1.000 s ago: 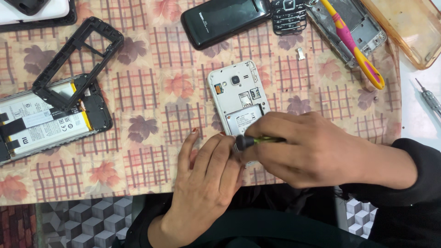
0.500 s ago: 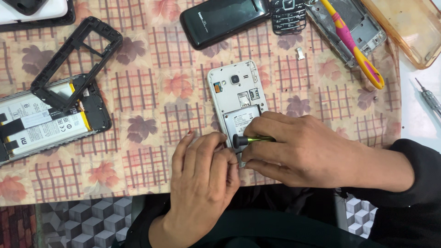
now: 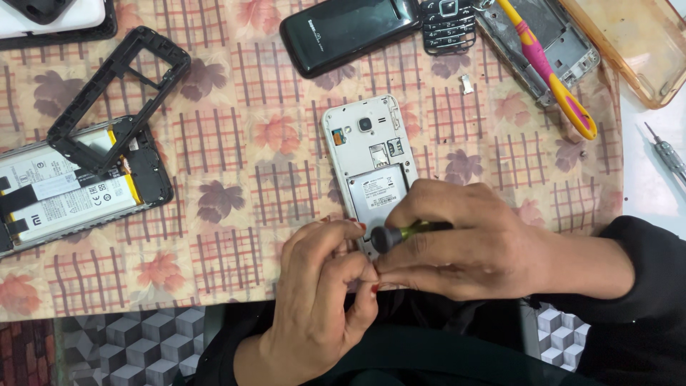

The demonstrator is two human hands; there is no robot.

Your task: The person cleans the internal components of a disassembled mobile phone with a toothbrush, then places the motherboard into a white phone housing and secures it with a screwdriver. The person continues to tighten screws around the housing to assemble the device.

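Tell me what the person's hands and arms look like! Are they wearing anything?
Both hands are bare, with no gloves or rings showing. The left hand has red-painted fingernails. The right hand comes out of a long black sleeve that reaches the wrist. The left arm is in black clothing too.

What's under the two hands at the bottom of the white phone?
The white phone lies back-up, its lower end hidden under the left hand and right hand. The right holds a screwdriver; its tip is covered.

Labels on two opened phones

A pale rectangular battery label (image 3: pixel 376 193) sits centre frame in the white phone; white and black labels (image 3: pixel 61 194) cover the yellow-edged battery at left.
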